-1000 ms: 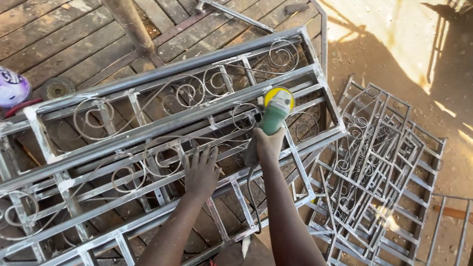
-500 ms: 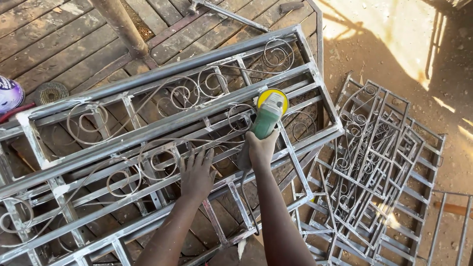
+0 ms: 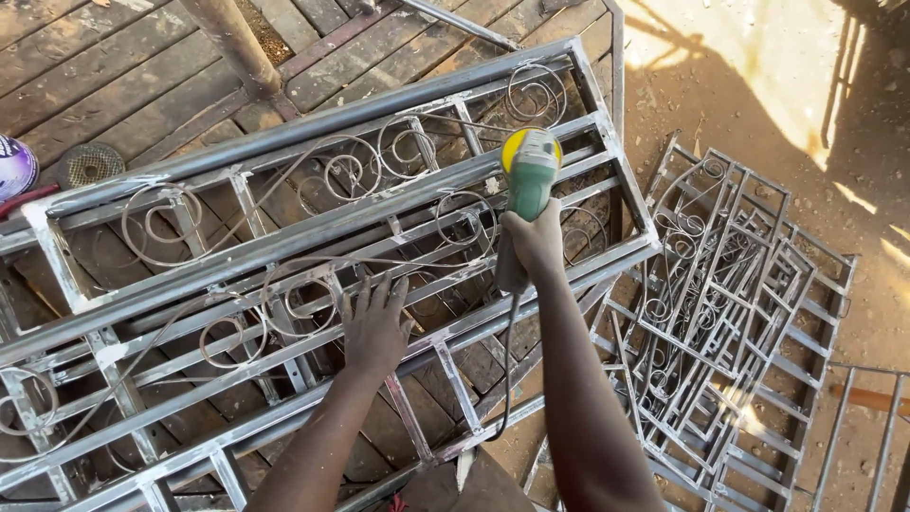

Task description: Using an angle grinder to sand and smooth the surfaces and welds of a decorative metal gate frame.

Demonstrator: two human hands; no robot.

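The right hand [image 3: 536, 242] has its fingers wrapped around a green angle grinder [image 3: 527, 185], its yellow-guarded head over the scrolled steel grille frame [image 3: 313, 237] at centre frame. The left hand [image 3: 374, 327] lies flat, fingers spread, on a lower bar. The disc could snag a curled scroll and kick toward that bracing hand; the cord [image 3: 507, 370] trailing down between the bars might catch.

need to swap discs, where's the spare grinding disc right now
In the head view the disc lies flat on the wooden planks at far left, above the frame and beside a purple can, well away from both hands.
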